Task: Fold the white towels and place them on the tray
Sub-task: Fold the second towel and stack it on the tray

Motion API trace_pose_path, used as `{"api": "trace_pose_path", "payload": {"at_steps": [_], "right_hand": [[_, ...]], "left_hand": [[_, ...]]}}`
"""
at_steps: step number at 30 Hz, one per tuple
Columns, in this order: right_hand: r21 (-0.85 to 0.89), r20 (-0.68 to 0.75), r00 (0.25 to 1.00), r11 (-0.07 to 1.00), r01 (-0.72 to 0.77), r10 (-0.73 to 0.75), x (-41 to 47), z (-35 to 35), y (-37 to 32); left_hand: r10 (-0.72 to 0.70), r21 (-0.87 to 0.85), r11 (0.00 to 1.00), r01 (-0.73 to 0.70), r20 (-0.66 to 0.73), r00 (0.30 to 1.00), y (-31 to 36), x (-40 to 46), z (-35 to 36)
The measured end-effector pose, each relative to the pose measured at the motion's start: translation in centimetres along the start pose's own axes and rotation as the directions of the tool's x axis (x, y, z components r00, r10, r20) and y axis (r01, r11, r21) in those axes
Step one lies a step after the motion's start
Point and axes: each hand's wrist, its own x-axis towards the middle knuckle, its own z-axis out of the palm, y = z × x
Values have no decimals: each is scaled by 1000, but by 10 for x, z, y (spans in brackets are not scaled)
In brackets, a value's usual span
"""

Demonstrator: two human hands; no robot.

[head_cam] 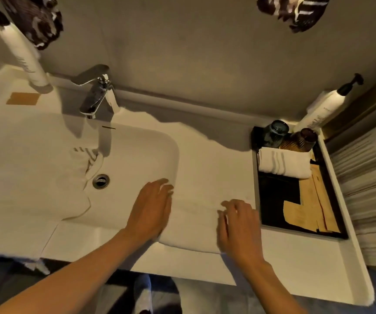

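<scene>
A white towel (193, 225) lies folded flat on the counter, between the sink and the tray. My left hand (150, 209) rests flat on its left end, fingers straight. My right hand (237, 225) rests on its right end, fingers slightly bent, beside the tray. The dark tray (275, 202) stands at the right and holds one folded white towel (283, 163) with grey stripes near its far end. Another white towel (31, 196) lies spread over the left side of the sink and counter, hanging past the front edge.
A chrome faucet (97, 96) stands behind the white sink (137, 150), whose drain (101, 181) shows. Two dark cups (275, 133) sit at the tray's far end, a pump bottle (325, 108) behind them. A white bottle (24, 53) stands far left. Tan papers (311, 207) line the tray.
</scene>
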Motion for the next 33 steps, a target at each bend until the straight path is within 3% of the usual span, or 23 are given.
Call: {"api": "trace_pose_path", "payload": {"at_steps": [1, 3, 5, 8, 10, 12, 14, 16, 17, 19, 21, 22, 24, 27, 33], "right_hand": [[26, 63, 996, 998, 64, -66, 0, 11, -9], [44, 237, 967, 996, 82, -90, -1, 32, -19], [-29, 335, 937, 993, 117, -100, -2, 44, -10], [-88, 371, 925, 988, 125, -84, -9, 47, 11], [-100, 357, 934, 994, 52, -13, -14, 43, 13], [-103, 306, 951, 995, -16, 47, -22, 37, 12], [-108, 186, 978, 991, -75, 94, -37, 26, 15], [-154, 75, 950, 945, -290, 303, -50, 13, 18], [-170, 73, 884, 879, -445, 462, -53, 7, 18], [-145, 157, 687, 705, -694, 709, -51, -2, 12], [-11, 280, 550, 575, -818, 787, -42, -4, 7], [57, 330, 516, 529, -846, 790, -38, -8, 6], [152, 408, 505, 488, -859, 761, -33, -11, 10], [187, 427, 518, 488, -853, 742, -47, -27, 24], [210, 466, 434, 380, -901, 771, -87, -62, 68]], "left_hand": [[136, -12, 991, -136, 114, 984, 12, -14, 7], [222, 12, 971, -240, 332, 917, 23, -36, 20], [215, 95, 958, -271, 384, 898, 16, -43, 26], [196, 146, 952, -268, 378, 905, 6, -45, 20], [53, 153, 981, -121, 388, 920, -1, -47, 13], [-231, 197, 965, 173, 332, 914, -12, -53, 7], [-517, 298, 844, 445, 234, 823, -21, -54, -2], [-652, 354, 749, 560, 248, 716, -25, -48, -8], [-662, 312, 748, 586, 283, 694, -23, -43, -11], [-632, 64, 756, 651, 331, 701, -12, -30, -15], [-629, -244, 675, 696, 303, 716, 1, -23, -19], [-643, -355, 624, 696, 273, 716, 10, -24, -21], [-681, -486, 542, 685, 223, 697, 22, -28, -27], [-676, -567, 514, 644, 195, 711, 35, -44, -39], [-573, -528, 622, 579, 197, 795, 60, -82, -36]]}}
